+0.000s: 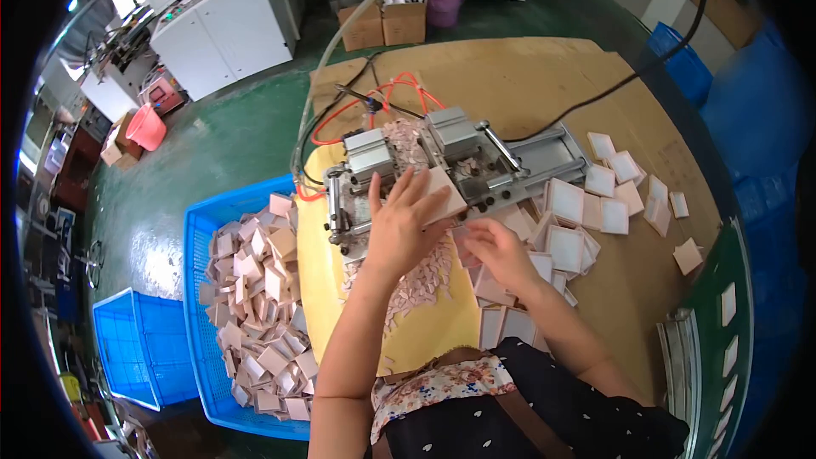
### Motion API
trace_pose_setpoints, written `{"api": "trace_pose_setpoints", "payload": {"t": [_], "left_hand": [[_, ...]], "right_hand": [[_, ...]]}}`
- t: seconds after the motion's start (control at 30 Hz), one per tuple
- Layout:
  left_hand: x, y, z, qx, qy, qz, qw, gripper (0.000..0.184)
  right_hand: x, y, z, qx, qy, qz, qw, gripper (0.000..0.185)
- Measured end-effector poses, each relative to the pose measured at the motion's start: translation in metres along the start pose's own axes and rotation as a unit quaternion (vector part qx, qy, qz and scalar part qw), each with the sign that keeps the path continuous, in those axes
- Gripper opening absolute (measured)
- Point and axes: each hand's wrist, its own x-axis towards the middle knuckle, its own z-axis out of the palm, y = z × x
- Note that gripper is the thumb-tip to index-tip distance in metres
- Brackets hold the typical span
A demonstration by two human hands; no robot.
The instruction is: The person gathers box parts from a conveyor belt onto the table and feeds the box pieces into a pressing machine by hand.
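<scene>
My left hand [406, 223] lies over the metal clamping machine [367, 155], fingers stretched out and spread. Its fingertips touch a small pale pink box [446, 194] that sits tilted between the machine's two metal blocks. Just to the right, my right hand [500, 253] has thumb and fingers drawn together at the edge of another pink box [466, 248], which is partly hidden. Pink scraps [421, 289] lie heaped on the yellow board [327, 263] below my hands and between the machine's blocks.
Several shallow pink boxes with white insides [564, 201] are piled on the brown cardboard-covered table [544, 64] at right. A blue crate [197, 289] full of similar pieces stands at left, beside another blue crate [144, 348]. Orange air tubes [399, 81] and a black cable [586, 104] cross the table.
</scene>
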Motion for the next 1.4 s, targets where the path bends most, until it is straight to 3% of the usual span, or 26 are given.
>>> {"api": "trace_pose_setpoints", "payload": {"t": [0.03,0.1,0.13,0.2,0.3,0.33,0.4,0.43,0.5,0.53,0.6,0.63,0.67,0.73,0.83,0.87,0.93,0.97,1.03,1.07,1.13,1.2,1.3,1.33,1.37,1.4], "left_hand": [[0.001,0.0,0.002,-0.007,0.01,-0.006,1.0,0.05],[0.002,-0.001,0.004,-0.025,-0.004,-0.038,0.999,0.048],[0.004,-0.001,0.003,-0.03,-0.016,-0.037,0.999,0.048],[0.008,0.003,-0.002,-0.051,-0.019,-0.018,0.998,0.047],[0.007,0.009,-0.002,-0.023,-0.059,-0.016,0.998,0.055],[0.009,0.009,0.002,-0.022,-0.059,-0.017,0.998,0.055],[0.01,0.008,0.006,0.02,-0.025,-0.02,0.999,0.056],[0.009,0.008,0.008,0.023,-0.026,-0.022,0.999,0.056],[0.01,0.007,0.009,0.019,-0.037,-0.047,0.998,0.055],[0.011,0.007,0.009,0.02,-0.038,-0.046,0.998,0.055],[0.013,0.009,0.009,0.012,-0.048,-0.056,0.997,0.054],[0.015,0.009,0.011,0.012,-0.046,-0.054,0.997,0.054],[0.017,0.008,0.013,-0.005,-0.058,-0.06,0.996,0.053],[0.02,0.006,0.013,-0.026,-0.084,-0.062,0.994,0.053],[0.02,0.01,0.003,-0.033,-0.03,-0.012,0.999,0.056],[0.015,0.007,-0.006,-0.039,0.033,-0.007,0.999,0.056],[-0.002,-0.009,-0.035,-0.008,0.033,-0.14,0.99,0.066],[-0.009,-0.015,-0.048,0.071,0.026,-0.21,0.975,0.083],[-0.019,-0.013,-0.061,0.184,0.095,-0.2,0.958,0.101],[-0.02,-0.014,-0.06,0.152,0.083,-0.174,0.969,0.104],[-0.015,0.002,-0.047,0.025,0.018,-0.135,0.99,0.095],[-0.012,-0.002,-0.016,0.048,-0.033,-0.036,0.998,0.068],[0.001,-0.007,0.002,0.007,-0.061,-0.014,0.998,0.048],[0.006,-0.005,-0.001,0.004,-0.078,-0.015,0.997,0.047],[0.01,-0.003,-0.001,-0.001,-0.077,-0.009,0.997,0.047],[0.015,-0.001,-0.004,-0.018,-0.101,-0.02,0.995,0.049]], "right_hand": [[-0.018,-0.003,-0.016,-0.16,0.003,-0.051,0.986,0.03],[-0.053,-0.027,-0.043,-0.42,-0.007,-0.14,0.897,0.031],[-0.069,-0.034,-0.051,-0.42,-0.004,-0.136,0.897,0.031],[-0.095,-0.034,-0.059,-0.646,0.004,-0.202,0.736,0.03],[-0.1,-0.007,-0.068,-0.692,-0.004,-0.201,0.694,0.026],[-0.098,-0.001,-0.07,-0.691,-0.005,-0.202,0.694,0.026],[-0.095,0.004,-0.066,-0.55,-0.02,-0.232,0.802,0.02],[-0.093,0.002,-0.061,-0.547,-0.021,-0.233,0.804,0.02],[-0.091,-0.009,-0.052,-0.356,0.052,-0.143,0.922,0.02],[-0.09,-0.018,-0.053,-0.401,0.088,-0.174,0.895,0.024],[-0.073,-0.02,-0.053,-0.29,0.173,-0.181,0.924,0.027],[-0.064,-0.029,-0.045,-0.111,0.163,-0.171,0.965,0.033],[-0.056,-0.034,-0.046,-0.112,0.162,-0.176,0.965,0.033],[-0.044,-0.037,-0.046,0.033,0.146,-0.077,0.986,0.046],[-0.017,-0.035,-0.018,0.173,0.111,-0.132,0.97,0.064],[-0.01,-0.032,-0.015,0.181,0.072,-0.105,0.975,0.064],[-0.001,-0.024,-0.005,0.186,0.011,-0.048,0.981,0.06],[0.005,-0.02,0.002,0.184,0.006,-0.021,0.983,0.056],[0.025,-0.003,0.015,0.166,0.002,0.006,0.986,0.045],[0.032,0.0,0.021,0.169,-0.001,0.008,0.986,0.045],[0.04,0.003,0.031,0.162,0.047,-0.003,0.986,0.041],[0.036,0.003,0.031,0.172,0.046,0.002,0.984,0.038],[0.007,-0.008,0.015,-0.187,0.116,-0.116,0.969,0.051],[-0.008,-0.011,0.004,-0.191,0.12,-0.112,0.968,0.051],[-0.023,-0.013,-0.007,-0.424,0.067,-0.126,0.894,0.057],[-0.036,-0.011,-0.014,-0.631,0.005,-0.132,0.764,0.063]]}}
